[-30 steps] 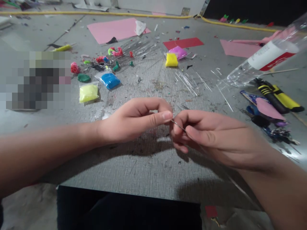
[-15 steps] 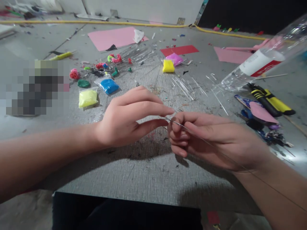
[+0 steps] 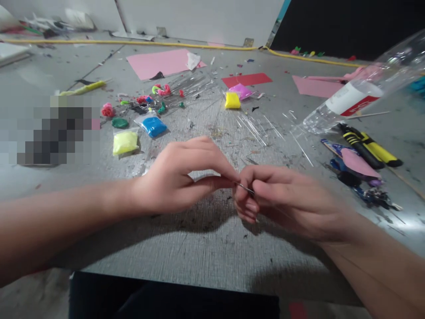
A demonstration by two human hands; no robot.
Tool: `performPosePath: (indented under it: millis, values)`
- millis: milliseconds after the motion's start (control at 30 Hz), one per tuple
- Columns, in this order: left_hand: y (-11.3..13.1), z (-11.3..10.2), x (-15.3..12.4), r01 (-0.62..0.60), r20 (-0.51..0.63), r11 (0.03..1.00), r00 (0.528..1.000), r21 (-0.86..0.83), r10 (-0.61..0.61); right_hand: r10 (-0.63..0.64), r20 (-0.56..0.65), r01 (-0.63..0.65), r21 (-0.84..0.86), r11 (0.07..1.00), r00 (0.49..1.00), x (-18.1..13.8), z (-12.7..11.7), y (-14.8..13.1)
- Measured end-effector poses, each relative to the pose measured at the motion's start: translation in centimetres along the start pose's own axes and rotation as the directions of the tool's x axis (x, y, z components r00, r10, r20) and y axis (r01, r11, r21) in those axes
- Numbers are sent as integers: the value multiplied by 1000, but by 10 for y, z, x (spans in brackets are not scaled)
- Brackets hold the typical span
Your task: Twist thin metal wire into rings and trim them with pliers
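Note:
A thin metal wire (image 3: pixel 245 188) runs between my two hands above the grey table (image 3: pixel 206 257). My left hand (image 3: pixel 186 175) pinches its end between thumb and index finger. Just right of it, my right hand (image 3: pixel 292 199) grips the same wire between thumb and bent index finger, its other fingers curled below. The fingertips of both hands nearly meet. A faint length of the wire trails back over my right wrist, blurred. On the table beyond my hands lie several loose straight wires (image 3: pixel 254 130).
Packets of yellow (image 3: pixel 232 101), blue (image 3: pixel 153 126) and pale yellow clay (image 3: pixel 125 142) lie ahead. A plastic bottle (image 3: pixel 352 99) leans in at right, above yellow-black pliers (image 3: pixel 368 146). Pink paper (image 3: pixel 156 64), red paper (image 3: pixel 247 79) and a yellow cord (image 3: pixel 186 46) lie farther back.
My left thumb and index finger have closed from a gap into a pinch on the wire. The view has tilted slightly, so the hands and table appear lower.

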State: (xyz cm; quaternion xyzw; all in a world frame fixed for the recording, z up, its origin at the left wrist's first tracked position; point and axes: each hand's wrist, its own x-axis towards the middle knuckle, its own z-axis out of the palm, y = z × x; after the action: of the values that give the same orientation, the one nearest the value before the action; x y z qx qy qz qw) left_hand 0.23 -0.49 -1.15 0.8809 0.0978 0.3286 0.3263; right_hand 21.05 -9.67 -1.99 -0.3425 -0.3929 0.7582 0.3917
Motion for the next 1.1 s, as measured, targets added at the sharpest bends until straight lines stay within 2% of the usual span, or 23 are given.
performPosePath:
  millis: [67, 133, 200, 300, 400, 533, 633, 733, 800, 900, 1100]
  values:
    - [2, 0, 1, 132, 78, 990, 989, -56, -127, 50, -38, -54, -117, 992, 998, -1, 0, 1]
    - [3, -1, 3, 260, 155, 959, 958, -109, -242, 102, -63, -114, -232, 966, 993, -2, 0, 1]
    - [3, -3, 6, 348, 226, 921, 925, -175, -307, 107, -79, -126, -304, 944, 991, -3, 2, -2]
    - [1, -6, 9, 385, 296, 883, 905, -270, -305, 56, -84, -82, -342, 936, 995, -5, 5, -7]
    - [-1, -9, 10, 365, 314, 884, 910, -292, -272, 53, -82, -78, -327, 942, 995, -5, 6, -10]
    - [-2, -10, 9, 215, 264, 956, 951, -198, -160, 78, -91, -102, -295, 950, 993, -6, 4, -9]
    - [-3, -8, 7, 22, 210, 996, 978, -82, -5, 79, -97, -102, -259, 961, 992, -6, 4, -8]
    - [-6, -5, 5, -156, 128, 983, 981, 100, 143, 76, -90, -94, -216, 972, 993, -4, 5, -6]
    - [-8, -3, 2, -229, 101, 946, 972, 231, 210, 83, -87, -97, -171, 980, 993, -3, 6, -6]
    - [-12, -4, -1, -313, 121, 879, 950, 359, 289, 98, -84, -107, -103, 989, 992, -1, 7, -5]
    - [-12, -8, 0, -520, 199, 731, 851, 441, 486, 111, -101, -122, -107, 987, 989, 0, 9, -4]
